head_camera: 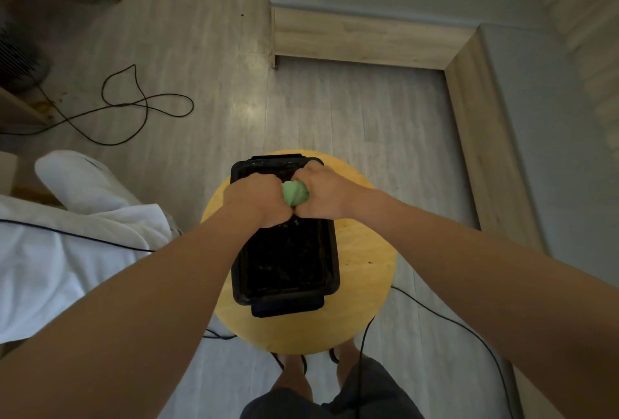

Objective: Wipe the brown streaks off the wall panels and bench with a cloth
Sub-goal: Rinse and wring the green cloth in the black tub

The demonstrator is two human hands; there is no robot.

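Both hands wring a green cloth over a black tub.

The left hand (259, 199) and right hand (321, 192) are each clenched around one end of the cloth (294, 193), knuckles nearly touching. Only a rounded green bulge shows between them. The bunched cloth's long axis runs side to side, from fist to fist, above the far end of the tub (335, 267), which sits on a round yellow stool (365, 271). The bench (361, 40) lies ahead and to the right, so the right hand is nearer to it. It makes an L, with one run across the far side and the other coming back along the right, under the wall panels (582, 16). Carrying the cloth there looks like a forward-right reach (no brown streaks can be made out from here).
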